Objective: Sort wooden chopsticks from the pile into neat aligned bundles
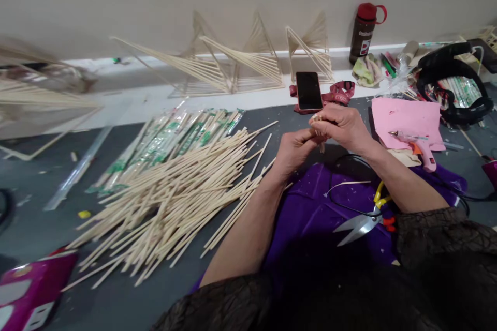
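Observation:
Both hands meet above the purple cloth (310,207), just in front of a phone (309,91). My left hand (297,151) is closed on the lower part of a small bunch of wooden sticks (322,147). Wrapped round the top of the same bunch is my right hand (341,125), its thumb pressed against the sticks. Fingers cover most of the bunch. A large loose pile of sticks (174,191) lies to the left of my left forearm. Open scissors (363,223) with yellow handles rest on the cloth below my right forearm.
Wrapped stick packs (174,137) lie behind the pile. Stick frames (240,62) stand along the wall. At right are a bottle (362,33), a pink glue gun (421,147) on pink paper (406,116), a black headband (452,77) and cables. A magenta packet (37,289) lies front left.

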Demonstrator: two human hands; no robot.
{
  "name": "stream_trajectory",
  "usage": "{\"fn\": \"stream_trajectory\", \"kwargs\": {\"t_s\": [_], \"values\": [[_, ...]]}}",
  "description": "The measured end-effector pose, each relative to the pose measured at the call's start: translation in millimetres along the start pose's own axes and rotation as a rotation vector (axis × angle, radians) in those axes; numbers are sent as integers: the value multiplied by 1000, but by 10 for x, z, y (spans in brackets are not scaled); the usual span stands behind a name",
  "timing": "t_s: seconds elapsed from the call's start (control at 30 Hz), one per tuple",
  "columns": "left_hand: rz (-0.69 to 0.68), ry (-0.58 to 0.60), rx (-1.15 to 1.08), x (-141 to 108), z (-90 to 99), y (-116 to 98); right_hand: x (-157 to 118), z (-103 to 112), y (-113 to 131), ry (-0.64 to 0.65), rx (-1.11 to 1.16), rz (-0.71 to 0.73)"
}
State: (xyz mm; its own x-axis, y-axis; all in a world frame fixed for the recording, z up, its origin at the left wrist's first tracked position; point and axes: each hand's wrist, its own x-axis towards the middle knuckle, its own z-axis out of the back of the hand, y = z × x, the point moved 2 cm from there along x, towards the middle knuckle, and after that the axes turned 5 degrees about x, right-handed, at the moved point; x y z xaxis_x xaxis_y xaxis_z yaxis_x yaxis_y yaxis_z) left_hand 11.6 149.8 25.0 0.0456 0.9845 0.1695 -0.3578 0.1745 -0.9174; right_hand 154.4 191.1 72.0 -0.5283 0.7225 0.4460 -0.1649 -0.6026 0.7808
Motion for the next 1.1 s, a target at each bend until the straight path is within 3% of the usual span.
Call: {"fn": "stream_trajectory", "kwargs": {"t_s": [0.4, 0.7, 0.93, 1.03, 1.1], "values": [[3, 9, 49, 25, -9, 50, -5, 41, -10, 37, -168, 99], [50, 42, 55, 48, 18, 3, 3, 55, -32, 81, -172, 42], [-35, -38, 99, 17, 28, 1, 11, 64, 50, 131, -148, 76], [2, -59, 60, 12, -5, 24, 23, 37, -1, 115, -117, 44], [75, -107, -61, 38, 6, 26, 27, 49, -63, 31, -67, -18]]}}
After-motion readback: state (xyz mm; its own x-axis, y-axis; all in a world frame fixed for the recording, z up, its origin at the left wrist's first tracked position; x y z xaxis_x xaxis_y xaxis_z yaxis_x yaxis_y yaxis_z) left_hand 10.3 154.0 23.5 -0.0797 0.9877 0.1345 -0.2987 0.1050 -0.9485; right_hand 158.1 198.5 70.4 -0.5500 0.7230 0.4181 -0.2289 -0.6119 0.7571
